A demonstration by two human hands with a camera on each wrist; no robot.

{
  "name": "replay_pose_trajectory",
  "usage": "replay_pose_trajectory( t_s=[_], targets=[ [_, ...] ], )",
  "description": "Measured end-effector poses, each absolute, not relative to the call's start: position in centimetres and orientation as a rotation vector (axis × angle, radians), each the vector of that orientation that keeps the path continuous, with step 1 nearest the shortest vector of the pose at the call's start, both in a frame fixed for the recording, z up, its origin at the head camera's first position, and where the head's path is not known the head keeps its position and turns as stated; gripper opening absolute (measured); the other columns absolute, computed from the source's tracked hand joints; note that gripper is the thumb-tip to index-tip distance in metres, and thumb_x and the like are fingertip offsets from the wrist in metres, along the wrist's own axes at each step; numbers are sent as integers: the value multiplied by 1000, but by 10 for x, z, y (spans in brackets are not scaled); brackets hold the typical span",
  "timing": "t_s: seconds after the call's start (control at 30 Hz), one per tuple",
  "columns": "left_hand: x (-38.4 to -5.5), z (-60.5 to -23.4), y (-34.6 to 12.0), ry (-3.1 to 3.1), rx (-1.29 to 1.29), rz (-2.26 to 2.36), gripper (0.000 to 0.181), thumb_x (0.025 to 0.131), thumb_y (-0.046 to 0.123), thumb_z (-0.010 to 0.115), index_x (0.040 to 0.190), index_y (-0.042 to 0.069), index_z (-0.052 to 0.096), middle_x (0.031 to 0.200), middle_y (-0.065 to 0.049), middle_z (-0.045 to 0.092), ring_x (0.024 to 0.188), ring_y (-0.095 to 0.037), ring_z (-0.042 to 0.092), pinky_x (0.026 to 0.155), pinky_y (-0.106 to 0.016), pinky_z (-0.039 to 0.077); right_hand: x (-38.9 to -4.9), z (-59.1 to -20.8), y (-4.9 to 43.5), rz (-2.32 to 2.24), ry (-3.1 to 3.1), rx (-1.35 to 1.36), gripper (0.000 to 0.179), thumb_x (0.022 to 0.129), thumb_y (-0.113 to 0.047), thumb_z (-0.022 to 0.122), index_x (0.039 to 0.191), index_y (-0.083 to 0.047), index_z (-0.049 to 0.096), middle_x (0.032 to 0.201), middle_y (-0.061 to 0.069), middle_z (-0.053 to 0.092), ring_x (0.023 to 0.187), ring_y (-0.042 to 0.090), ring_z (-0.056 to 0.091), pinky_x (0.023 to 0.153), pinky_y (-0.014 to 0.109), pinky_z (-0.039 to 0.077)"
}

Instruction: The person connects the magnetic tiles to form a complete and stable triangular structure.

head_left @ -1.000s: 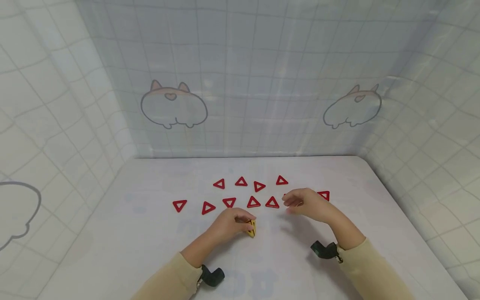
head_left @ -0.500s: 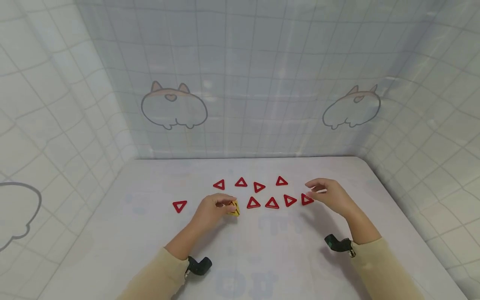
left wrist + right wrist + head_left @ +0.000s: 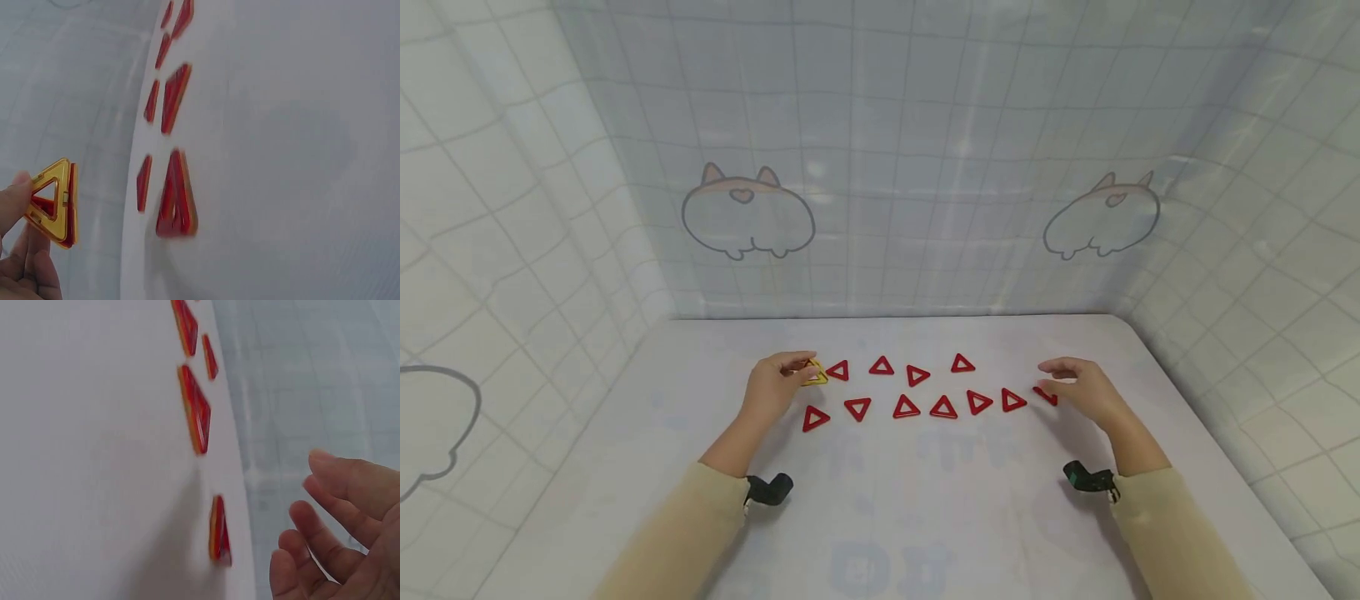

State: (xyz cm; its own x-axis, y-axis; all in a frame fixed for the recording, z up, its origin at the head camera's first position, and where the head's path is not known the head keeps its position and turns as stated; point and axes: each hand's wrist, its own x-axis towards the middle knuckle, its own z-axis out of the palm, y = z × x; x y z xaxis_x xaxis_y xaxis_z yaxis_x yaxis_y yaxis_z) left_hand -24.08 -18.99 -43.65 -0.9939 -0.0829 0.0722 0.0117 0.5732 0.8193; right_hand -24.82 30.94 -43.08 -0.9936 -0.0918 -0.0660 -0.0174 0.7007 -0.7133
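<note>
A grey-white gridded wall covering (image 3: 887, 100) with animal outlines (image 3: 748, 197) rises behind my white bench (image 3: 895, 500), whose surface bears pale marks like lettering (image 3: 859, 571), too faint for me to read. My cream sleeves (image 3: 673, 533) come in from both sides, a black device (image 3: 770, 489) at each wrist. My left hand (image 3: 772, 385) pinches a yellow triangle (image 3: 62, 203) between thumb and fingers, just left of the back row; in the left wrist view its apex points up, its sides look near equal with no clear long axis, and a red layer (image 3: 74, 212) sits close behind it. My right hand (image 3: 1086, 392) hovers with fingers loosely bent, thumb apart from them, over the rightmost front triangle (image 3: 1045, 396), partly hiding it. Between my hands lie the other red triangles (image 3: 857, 402) in two rows: the back-left triangle (image 3: 846, 370) points left, others away from me or right, one toward me.
</note>
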Motion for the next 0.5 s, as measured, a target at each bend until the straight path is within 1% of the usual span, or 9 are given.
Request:
replay_pose_trajectory(
  t_s=[0.1, 0.2, 0.23, 0.3, 0.37, 0.43, 0.5],
  targets=[
    [-249, -442, -202, -2662, 70, -1372, 37, 93, 25, 73, 126, 12, 70, 114, -12, 69, 104, -27, 59, 77, -28, 52, -251, -435, 317, -1142, 2781, -64, 47, 95, -27, 70, 134, -1, 60, 139, 26, 52, 131, 44, 44, 103, 62, 39],
    [-255, -446, -212, -2642, 98, -1357, 36, 93, 23, 72, 127, 9, 70, 116, -13, 69, 108, -27, 62, 81, -30, 53, -253, -439, 323, -1128, 2749, -35, 47, 96, -26, 68, 135, -2, 59, 140, 28, 50, 131, 45, 44, 102, 61, 40],
    [-257, -448, -215, -2640, 111, -1363, 36, 94, 22, 72, 127, 9, 69, 117, -14, 69, 109, -27, 62, 83, -32, 54, -253, -440, 324, -1126, 2741, -33, 46, 96, -25, 68, 135, -2, 59, 139, 29, 51, 129, 44, 45, 101, 60, 42],
    [-259, -450, -221, -2639, 141, -1381, 36, 95, 22, 71, 129, 9, 68, 120, -14, 68, 111, -27, 62, 85, -32, 54, -254, -443, 326, -1141, 2716, -33, 45, 95, -21, 69, 134, -1, 59, 135, 28, 54, 122, 41, 51, 95, 52, 48],
    [-261, -451, -226, -2644, 179, -1398, 36, 96, 22, 69, 130, 9, 67, 123, -14, 67, 113, -27, 61, 87, -33, 54, -255, -445, 328, -1151, 2695, -45, 45, 93, -19, 71, 132, 1, 60, 132, 27, 57, 116, 37, 54, 91, 47, 50],
    [-263, -453, -231, -2648, 197, -1406, 37, 97, 22, 68, 132, 9, 66, 126, -15, 66, 115, -28, 60, 88, -33, 54, -257, -447, 330, -1148, 2679, -47, 46, 91, -18, 74, 131, 1, 61, 129, 26, 59, 111, 35, 56, 89, 44, 49],
    [-266, -455, -236, -2654, 224, -1414, 37, 98, 23, 67, 132, 9, 66, 128, -15, 64, 117, -28, 59, 90, -34, 53, -259, -449, 331, -1129, 2670, -53, 49, 89, -20, 76, 131, 1, 61, 130, 26, 58, 112, 36, 56, 90, 45, 48]
  ],
)
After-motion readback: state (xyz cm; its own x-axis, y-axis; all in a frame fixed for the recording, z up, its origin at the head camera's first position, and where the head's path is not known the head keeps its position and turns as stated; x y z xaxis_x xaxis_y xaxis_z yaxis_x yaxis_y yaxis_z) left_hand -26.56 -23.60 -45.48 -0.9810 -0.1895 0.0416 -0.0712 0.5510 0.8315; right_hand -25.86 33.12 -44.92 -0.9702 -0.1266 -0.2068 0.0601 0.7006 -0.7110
